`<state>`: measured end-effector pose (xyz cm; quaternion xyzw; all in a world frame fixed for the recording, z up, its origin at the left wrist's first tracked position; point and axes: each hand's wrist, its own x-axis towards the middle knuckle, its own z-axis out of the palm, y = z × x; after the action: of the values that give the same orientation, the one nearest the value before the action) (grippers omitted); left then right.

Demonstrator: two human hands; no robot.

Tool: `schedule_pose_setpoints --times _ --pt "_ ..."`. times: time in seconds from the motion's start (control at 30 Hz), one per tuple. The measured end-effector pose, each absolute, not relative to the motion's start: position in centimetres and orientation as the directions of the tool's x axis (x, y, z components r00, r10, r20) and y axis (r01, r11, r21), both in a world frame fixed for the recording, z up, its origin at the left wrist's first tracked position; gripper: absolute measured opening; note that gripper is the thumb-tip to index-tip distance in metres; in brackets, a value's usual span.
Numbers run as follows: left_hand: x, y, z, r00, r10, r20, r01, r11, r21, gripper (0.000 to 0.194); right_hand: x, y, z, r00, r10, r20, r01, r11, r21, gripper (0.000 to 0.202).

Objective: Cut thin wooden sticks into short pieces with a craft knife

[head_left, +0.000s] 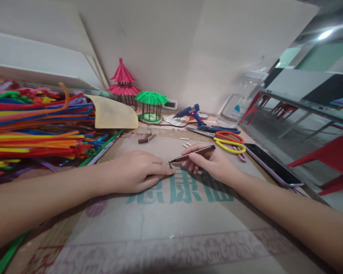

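Observation:
My right hand [201, 160] is closed around a brown marker pen [198, 153], held slanting with its dark tip pointing down and left. The tip meets a tiny stick [170, 164], which looks partly dark along its length. My left hand [138, 169] rests low over the sheet with its fingers together, and its fingertips hold the tiny stick against the surface. Several pale short sticks [185, 145] lie just beyond my right hand. Short brown pieces [143, 140] sit beyond my left hand.
Bundles of coloured pipe cleaners [37, 114] fill the left side. Behind stand a pink-roofed pagoda [122, 83], a green-roofed pavilion [151, 101], a blue glue gun [188, 112] and a clear bottle [233, 108]. Scissors [230, 140] and a phone [274, 164] lie at right.

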<state>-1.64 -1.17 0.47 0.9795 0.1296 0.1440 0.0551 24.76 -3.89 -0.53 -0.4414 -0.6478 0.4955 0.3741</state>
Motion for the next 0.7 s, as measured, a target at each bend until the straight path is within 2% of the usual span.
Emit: schedule_pose_setpoints --times 0.37,0.6,0.7 --pt "-1.63 -1.1 0.42 0.927 0.275 0.257 0.245 -0.959 0.143 0.033 24.7 -3.84 -0.56 -0.335 0.941 0.051 0.202 0.125 -0.972 0.03" --pt "-1.57 -1.2 0.33 0.921 0.287 0.263 0.243 -0.951 0.189 0.034 24.88 -3.92 -0.38 -0.339 0.94 0.033 0.202 0.107 -0.974 0.028" --pt "-1.62 -1.29 0.1 0.899 0.339 0.277 0.284 -0.933 0.221 0.032 24.89 -3.92 -0.39 -0.344 0.939 0.031 0.192 0.102 -0.976 0.028"
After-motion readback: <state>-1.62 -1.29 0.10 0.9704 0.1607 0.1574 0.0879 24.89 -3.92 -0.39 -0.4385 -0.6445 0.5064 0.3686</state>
